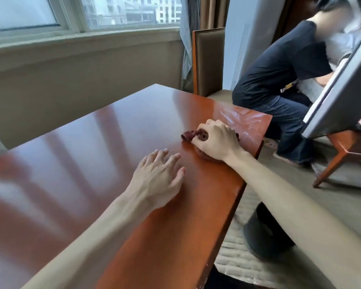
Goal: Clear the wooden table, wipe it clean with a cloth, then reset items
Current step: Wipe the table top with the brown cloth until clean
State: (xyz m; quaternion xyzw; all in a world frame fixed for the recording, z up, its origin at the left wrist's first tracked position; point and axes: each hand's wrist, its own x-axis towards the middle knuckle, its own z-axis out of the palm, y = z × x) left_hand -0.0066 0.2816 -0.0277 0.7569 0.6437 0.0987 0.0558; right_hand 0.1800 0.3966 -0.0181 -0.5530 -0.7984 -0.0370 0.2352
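Note:
A glossy reddish wooden table (113, 130) fills the left and middle of the view. On it near the right edge lies a crumpled dark red cloth (191, 135). My right hand (217, 140) grips the cloth and presses it onto the tabletop. My left hand (157, 178) rests flat on the table with fingers spread, a little nearer to me and to the left of the cloth. Wet streaks (242, 115) show at the table's far right corner.
A person in dark clothes (283, 80) bends over just past the table's far right corner. An upholstered chair (208, 61) stands behind the table. A tilted grey object on a wooden stand (338, 97) is at the right. Carpet and a dark shoe (265, 236) lie below.

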